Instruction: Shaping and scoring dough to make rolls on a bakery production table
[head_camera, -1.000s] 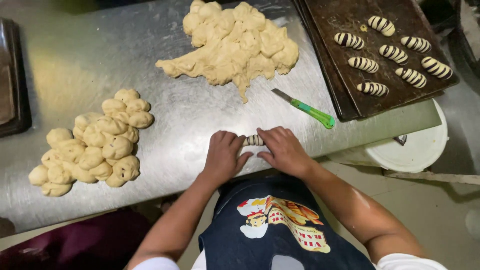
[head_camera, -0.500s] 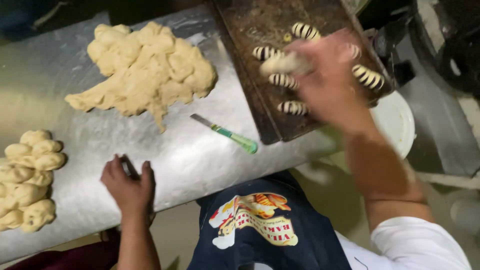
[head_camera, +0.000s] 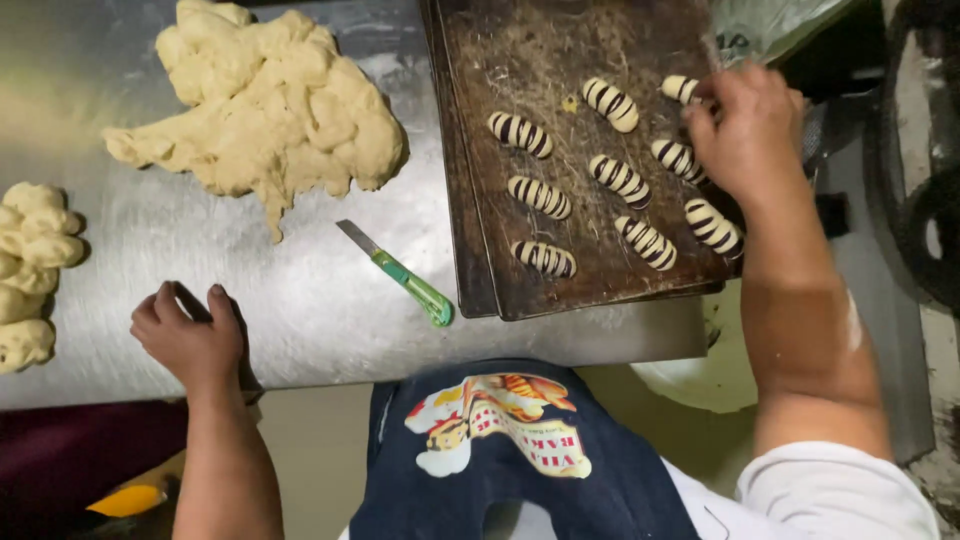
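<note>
**Striped roll at the tray's far corner**

The right hand reached over the dark baking tray, fingers curled on a striped dough roll at its far right corner. 8 more striped rolls lay nearby. The left hand rested on the steel table, fingers loosely together, holding nothing. A green-handled knife lay between hand and tray.

- Overhead light, fairly bright; steel desk shows soft glare streaks, strongest upper left.
- Short shadow under left hand.
- Right hand slightly motion-blurred.
- Right edge and lower corners dim, detail murky.
- Centre reasonably sharp.
</note>
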